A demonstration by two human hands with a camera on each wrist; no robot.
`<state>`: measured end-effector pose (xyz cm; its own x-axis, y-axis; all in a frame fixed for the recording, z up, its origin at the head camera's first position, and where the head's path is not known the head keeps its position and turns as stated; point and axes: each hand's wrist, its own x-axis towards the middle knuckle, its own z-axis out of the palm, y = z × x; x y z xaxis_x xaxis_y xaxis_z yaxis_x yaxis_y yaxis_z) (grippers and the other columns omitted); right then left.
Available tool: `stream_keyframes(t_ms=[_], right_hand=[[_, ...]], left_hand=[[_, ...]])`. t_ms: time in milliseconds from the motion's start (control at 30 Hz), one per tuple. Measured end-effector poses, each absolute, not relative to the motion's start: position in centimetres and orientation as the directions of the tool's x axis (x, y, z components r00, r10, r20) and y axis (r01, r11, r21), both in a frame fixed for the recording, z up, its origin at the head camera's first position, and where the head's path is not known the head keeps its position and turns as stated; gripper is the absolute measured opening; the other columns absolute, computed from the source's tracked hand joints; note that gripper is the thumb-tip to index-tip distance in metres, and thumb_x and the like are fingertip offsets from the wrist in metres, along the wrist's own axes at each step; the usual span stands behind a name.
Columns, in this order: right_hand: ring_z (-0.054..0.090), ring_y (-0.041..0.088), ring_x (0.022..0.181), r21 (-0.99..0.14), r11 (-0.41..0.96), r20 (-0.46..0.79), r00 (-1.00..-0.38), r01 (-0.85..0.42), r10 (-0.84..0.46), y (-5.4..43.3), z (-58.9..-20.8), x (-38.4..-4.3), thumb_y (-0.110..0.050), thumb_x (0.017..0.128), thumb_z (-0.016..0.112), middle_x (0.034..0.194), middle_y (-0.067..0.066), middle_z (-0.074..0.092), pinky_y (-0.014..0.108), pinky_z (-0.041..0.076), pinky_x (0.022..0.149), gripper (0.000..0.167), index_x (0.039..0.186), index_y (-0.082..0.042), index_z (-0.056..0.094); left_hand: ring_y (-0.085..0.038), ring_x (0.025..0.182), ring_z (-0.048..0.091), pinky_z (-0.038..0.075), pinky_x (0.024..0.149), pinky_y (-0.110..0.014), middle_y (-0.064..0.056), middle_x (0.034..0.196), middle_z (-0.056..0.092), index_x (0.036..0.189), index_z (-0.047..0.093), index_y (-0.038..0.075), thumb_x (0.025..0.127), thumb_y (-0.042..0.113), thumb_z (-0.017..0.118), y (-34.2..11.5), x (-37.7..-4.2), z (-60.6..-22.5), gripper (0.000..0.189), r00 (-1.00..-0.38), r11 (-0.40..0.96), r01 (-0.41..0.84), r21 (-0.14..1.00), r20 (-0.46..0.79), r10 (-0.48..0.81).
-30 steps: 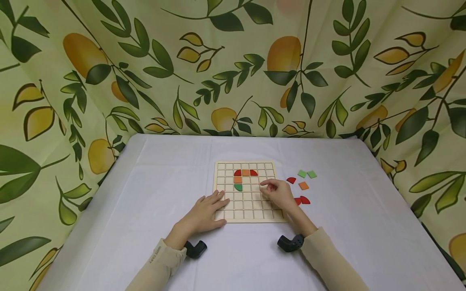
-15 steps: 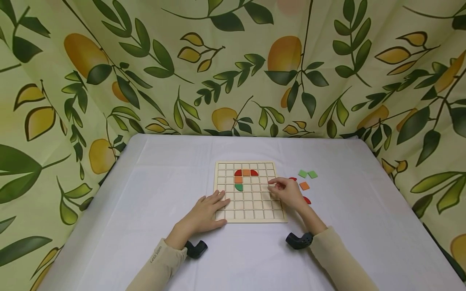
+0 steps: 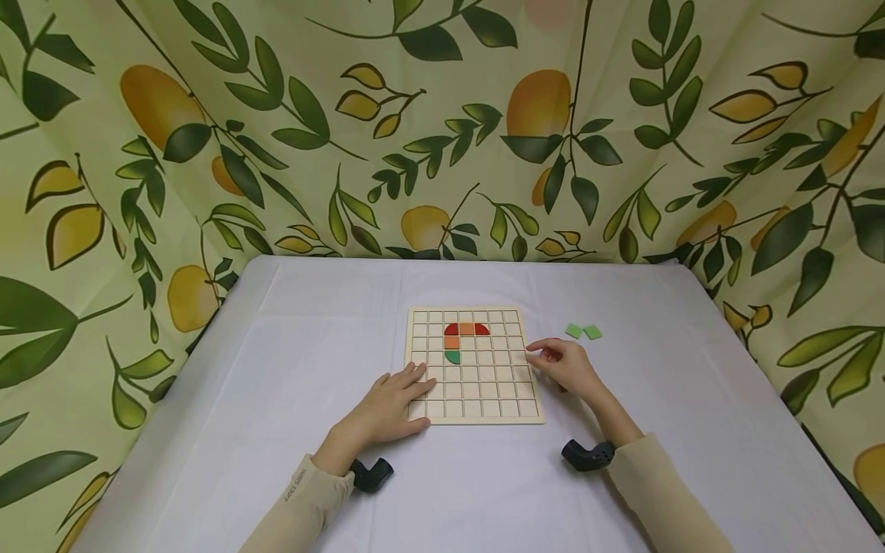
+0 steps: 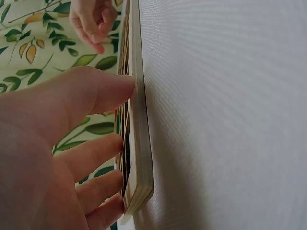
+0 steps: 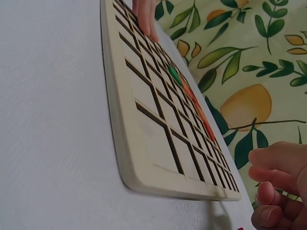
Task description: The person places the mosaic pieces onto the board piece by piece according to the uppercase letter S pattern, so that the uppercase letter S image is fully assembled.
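A wooden grid board lies on the table. My left hand rests flat on its lower left edge, fingers straight; the left wrist view shows the thumb at the board's edge. Five cells' worth of colour form a hook: red quarter-circles, orange squares and a green quarter-circle. My right hand hovers just off the board's right edge, fingers loosely bent, nothing visibly held. Under it a red piece shows partly; the other loose red and orange pieces are mostly hidden by this hand.
Two light green squares lie on the white tablecloth beyond my right hand. Black camera mounts stick out from both wrists. A leaf-and-fruit patterned curtain hangs behind the table.
My right hand has moved right, from over the board to its right edge, and now covers the loose red and orange pieces. The left hand stays where it was.
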<state>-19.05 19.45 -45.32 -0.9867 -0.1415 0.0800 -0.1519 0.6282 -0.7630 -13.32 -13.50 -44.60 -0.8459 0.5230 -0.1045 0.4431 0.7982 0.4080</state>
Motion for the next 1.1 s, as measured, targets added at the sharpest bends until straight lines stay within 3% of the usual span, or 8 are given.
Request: stream_keyframes(t_ms=[167, 467, 700, 1100], right_hand=[[0.04, 0.0, 0.047, -0.77, 0.62, 0.063, -0.986, -0.148, -0.157, 20.1, -45.4, -19.0, -0.014, 0.085, 0.072, 0.067, 0.004, 0.056, 0.019, 0.035, 0.045, 0.023, 0.102, 0.002, 0.07], [0.042, 0.0, 0.06, -0.776, 0.621, 0.038, -0.991, -0.108, -0.125, 21.9, -45.8, -19.0, -0.013, 0.085, 0.072, 0.069, 0.001, 0.052, 0.017, 0.035, 0.051, 0.024, 0.102, 0.003, 0.07], [0.043, 0.003, 0.061, -0.789, 0.611, 0.007, -0.995, -0.066, -0.097, 23.9, -46.1, -18.9, -0.017, 0.088, 0.069, 0.067, -0.002, 0.049, 0.018, 0.036, 0.051, 0.027, 0.108, 0.002, 0.069], [0.048, 0.007, 0.068, -0.756, 0.654, -0.018, -0.999, -0.017, -0.048, 25.3, -46.1, -18.8, -0.018, 0.09, 0.066, 0.085, 0.01, 0.065, 0.017, 0.043, 0.053, 0.029, 0.113, 0.001, 0.068]], left_hand=[[-0.032, 0.148, 0.031, 0.027, 0.115, -0.062, -0.011, 0.158, 0.034, 0.143, 0.048, 0.015, 0.086, 0.036, 0.065, -13.5, -13.3, -44.6, 0.063, -0.847, 0.799, 0.441, 0.409, -0.104, 0.521], [-0.032, 0.148, 0.031, 0.028, 0.115, -0.061, -0.01, 0.158, 0.034, 0.142, 0.048, 0.016, 0.084, 0.037, 0.069, -13.8, -13.2, -44.5, 0.066, -0.844, 0.791, 0.444, 0.42, -0.101, 0.527], [-0.033, 0.148, 0.031, 0.029, 0.113, -0.061, -0.01, 0.159, 0.033, 0.143, 0.047, 0.016, 0.082, 0.039, 0.073, -14.4, -13.6, -44.6, 0.07, -0.82, 0.769, 0.482, 0.421, -0.092, 0.564], [-0.032, 0.148, 0.03, 0.031, 0.113, -0.058, -0.009, 0.159, 0.031, 0.144, 0.046, 0.018, 0.085, 0.039, 0.07, -14.5, -13.7, -44.3, 0.067, -0.807, 0.771, 0.495, 0.4, -0.118, 0.579]])
